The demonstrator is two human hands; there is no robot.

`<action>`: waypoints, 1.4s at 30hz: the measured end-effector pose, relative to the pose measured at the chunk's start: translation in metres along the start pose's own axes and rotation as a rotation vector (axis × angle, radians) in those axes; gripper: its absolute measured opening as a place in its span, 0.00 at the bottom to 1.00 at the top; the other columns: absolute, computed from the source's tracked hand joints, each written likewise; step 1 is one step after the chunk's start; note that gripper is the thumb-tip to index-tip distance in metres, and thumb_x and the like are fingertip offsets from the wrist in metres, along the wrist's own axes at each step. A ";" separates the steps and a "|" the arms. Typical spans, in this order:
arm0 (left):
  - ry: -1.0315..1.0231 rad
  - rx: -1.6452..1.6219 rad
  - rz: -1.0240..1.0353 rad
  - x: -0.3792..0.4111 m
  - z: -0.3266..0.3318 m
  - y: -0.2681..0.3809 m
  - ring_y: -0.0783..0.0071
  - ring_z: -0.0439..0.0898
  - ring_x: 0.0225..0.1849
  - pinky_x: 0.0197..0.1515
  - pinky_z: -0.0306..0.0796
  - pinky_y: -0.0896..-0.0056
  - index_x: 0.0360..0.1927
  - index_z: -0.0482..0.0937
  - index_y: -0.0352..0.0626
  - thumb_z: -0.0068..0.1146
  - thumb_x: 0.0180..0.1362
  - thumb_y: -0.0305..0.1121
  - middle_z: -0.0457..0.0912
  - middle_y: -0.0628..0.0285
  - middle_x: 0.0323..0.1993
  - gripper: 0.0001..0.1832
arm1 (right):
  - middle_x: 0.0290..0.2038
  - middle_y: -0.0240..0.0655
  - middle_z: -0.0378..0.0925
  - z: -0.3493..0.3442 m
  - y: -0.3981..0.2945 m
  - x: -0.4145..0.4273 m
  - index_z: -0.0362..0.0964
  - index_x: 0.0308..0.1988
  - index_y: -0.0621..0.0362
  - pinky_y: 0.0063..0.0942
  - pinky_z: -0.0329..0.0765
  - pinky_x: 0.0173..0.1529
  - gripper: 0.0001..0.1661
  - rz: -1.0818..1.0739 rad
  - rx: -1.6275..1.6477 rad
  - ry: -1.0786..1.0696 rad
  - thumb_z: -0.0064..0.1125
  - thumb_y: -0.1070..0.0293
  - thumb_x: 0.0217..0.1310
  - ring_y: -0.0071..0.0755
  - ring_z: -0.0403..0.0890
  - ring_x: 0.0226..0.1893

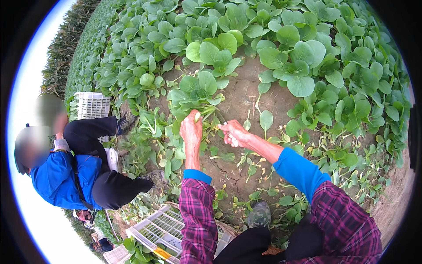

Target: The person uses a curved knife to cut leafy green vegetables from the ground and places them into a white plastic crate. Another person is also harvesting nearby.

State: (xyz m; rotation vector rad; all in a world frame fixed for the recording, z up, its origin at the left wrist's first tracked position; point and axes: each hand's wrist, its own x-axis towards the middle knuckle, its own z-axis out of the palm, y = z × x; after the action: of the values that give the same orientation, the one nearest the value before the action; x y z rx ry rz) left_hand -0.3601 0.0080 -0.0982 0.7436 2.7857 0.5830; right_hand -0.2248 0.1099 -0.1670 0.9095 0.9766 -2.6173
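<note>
My left hand [191,128] is closed around the base of a leafy green plant [194,90] that looks like bok choy. A pale stem end [197,117] pokes out above its thumb side, and the broad leaves spread beyond the fist. To the right, my right hand [233,133] has its fingers curled, with white wrapping on some of them. Its fingertips are beside the plant's lower stalks and a yellowed leaf scrap [216,127]. Whether anything is pinched there is too small to tell.
Rows of leafy greens [300,62] grow ahead and right. Loose leaves [266,120] litter the soil [244,89]. A white plastic crate [168,227] stands by my left forearm. At left, a person in a blue jacket [54,181] sits near another white crate [94,105].
</note>
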 end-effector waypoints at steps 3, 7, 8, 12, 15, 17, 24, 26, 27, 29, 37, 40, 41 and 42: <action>-0.066 -0.570 -0.041 -0.016 -0.023 -0.013 0.78 0.78 0.22 0.30 0.72 0.74 0.43 0.81 0.42 0.61 0.60 0.26 0.83 0.62 0.24 0.07 | 0.15 0.35 0.70 -0.007 0.016 -0.023 0.64 0.30 0.59 0.24 0.58 0.10 0.22 -0.053 -0.094 0.033 0.60 0.52 0.65 0.24 0.68 0.10; 0.064 -1.037 0.119 -0.028 -0.086 0.009 0.73 0.81 0.27 0.35 0.73 0.75 0.46 0.78 0.36 0.58 0.65 0.28 0.84 0.57 0.28 0.09 | 0.17 0.34 0.73 -0.017 -0.007 -0.060 0.67 0.38 0.57 0.20 0.61 0.12 0.17 -0.207 -0.011 0.101 0.60 0.55 0.64 0.18 0.65 0.11; 0.129 -1.087 0.120 -0.028 -0.105 0.010 0.73 0.81 0.28 0.36 0.74 0.74 0.47 0.77 0.36 0.58 0.65 0.28 0.84 0.56 0.28 0.09 | 0.17 0.34 0.73 -0.015 -0.014 -0.065 0.68 0.39 0.57 0.19 0.62 0.12 0.16 -0.222 0.013 0.138 0.61 0.56 0.64 0.18 0.65 0.11; 0.200 -1.115 0.102 -0.054 -0.141 -0.002 0.71 0.82 0.28 0.37 0.75 0.72 0.47 0.77 0.35 0.59 0.64 0.28 0.84 0.54 0.30 0.11 | 0.20 0.35 0.76 0.025 -0.036 -0.079 0.70 0.47 0.57 0.17 0.63 0.13 0.18 -0.483 0.045 0.090 0.62 0.60 0.64 0.15 0.65 0.12; 0.023 -1.042 0.123 -0.071 -0.135 0.001 0.72 0.82 0.29 0.37 0.75 0.73 0.46 0.78 0.37 0.60 0.64 0.28 0.85 0.55 0.30 0.10 | 0.22 0.35 0.77 0.061 -0.059 -0.094 0.70 0.54 0.58 0.16 0.63 0.14 0.21 -0.609 0.050 -0.006 0.61 0.62 0.65 0.14 0.65 0.12; -0.083 -1.064 0.090 -0.078 -0.120 0.014 0.73 0.83 0.28 0.36 0.75 0.73 0.45 0.79 0.37 0.60 0.64 0.29 0.85 0.57 0.30 0.09 | 0.22 0.35 0.77 0.074 -0.071 -0.102 0.69 0.58 0.58 0.16 0.63 0.14 0.24 -0.640 0.032 -0.068 0.60 0.64 0.66 0.13 0.65 0.12; -0.169 -1.031 -0.003 -0.081 -0.092 0.014 0.76 0.82 0.26 0.33 0.75 0.75 0.45 0.79 0.38 0.61 0.63 0.29 0.84 0.59 0.27 0.09 | 0.23 0.38 0.78 0.062 -0.063 -0.101 0.68 0.57 0.60 0.16 0.63 0.13 0.25 -0.498 -0.062 -0.106 0.62 0.61 0.66 0.14 0.67 0.12; -0.208 -0.991 -0.007 -0.082 -0.086 0.018 0.76 0.82 0.26 0.32 0.74 0.76 0.44 0.79 0.37 0.61 0.63 0.29 0.84 0.60 0.27 0.09 | 0.23 0.39 0.78 0.059 -0.058 -0.097 0.68 0.54 0.60 0.16 0.63 0.13 0.23 -0.502 -0.036 -0.060 0.62 0.62 0.66 0.15 0.67 0.12; -0.224 -0.963 -0.006 -0.080 -0.083 0.019 0.77 0.82 0.26 0.32 0.74 0.76 0.44 0.79 0.37 0.61 0.63 0.29 0.84 0.60 0.27 0.09 | 0.23 0.39 0.79 0.059 -0.057 -0.092 0.68 0.53 0.60 0.16 0.64 0.13 0.22 -0.509 -0.018 -0.043 0.63 0.62 0.65 0.15 0.67 0.12; -0.230 -0.962 -0.006 -0.082 -0.078 0.018 0.80 0.79 0.23 0.26 0.72 0.78 0.44 0.78 0.37 0.61 0.63 0.29 0.82 0.63 0.24 0.09 | 0.23 0.38 0.79 0.058 -0.056 -0.089 0.68 0.49 0.60 0.16 0.64 0.13 0.19 -0.499 0.008 -0.055 0.64 0.63 0.64 0.15 0.67 0.12; -0.452 -0.905 -0.046 -0.093 -0.121 0.016 0.80 0.76 0.20 0.24 0.70 0.78 0.67 0.69 0.39 0.64 0.61 0.34 0.81 0.65 0.24 0.30 | 0.22 0.39 0.78 0.039 -0.047 -0.092 0.68 0.46 0.60 0.17 0.64 0.14 0.17 -0.545 -0.009 0.064 0.64 0.68 0.59 0.16 0.67 0.12; -0.181 -0.952 -0.021 -0.094 -0.158 -0.009 0.81 0.76 0.20 0.25 0.71 0.77 0.59 0.75 0.33 0.63 0.63 0.34 0.82 0.62 0.23 0.24 | 0.22 0.40 0.79 0.036 -0.039 -0.096 0.69 0.44 0.59 0.19 0.65 0.14 0.16 -0.528 -0.004 0.067 0.65 0.69 0.58 0.17 0.67 0.11; 0.024 -0.963 0.011 -0.092 -0.166 -0.026 0.81 0.76 0.21 0.28 0.71 0.78 0.54 0.77 0.32 0.62 0.63 0.33 0.83 0.62 0.24 0.19 | 0.22 0.40 0.79 0.035 -0.035 -0.097 0.68 0.44 0.59 0.19 0.64 0.13 0.16 -0.517 -0.020 0.058 0.64 0.69 0.58 0.17 0.67 0.11; 0.223 -1.019 -0.042 -0.091 -0.176 -0.033 0.80 0.77 0.23 0.31 0.71 0.77 0.49 0.79 0.34 0.61 0.64 0.32 0.83 0.61 0.25 0.15 | 0.22 0.40 0.78 0.029 -0.032 -0.096 0.68 0.44 0.58 0.18 0.64 0.13 0.16 -0.509 -0.039 0.056 0.63 0.69 0.59 0.16 0.67 0.11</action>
State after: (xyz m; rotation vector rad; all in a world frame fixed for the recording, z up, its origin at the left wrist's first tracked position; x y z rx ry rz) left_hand -0.3469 -0.1216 0.0547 0.3802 2.1616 1.9193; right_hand -0.1751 0.1137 -0.0741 0.8126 1.4301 -2.9740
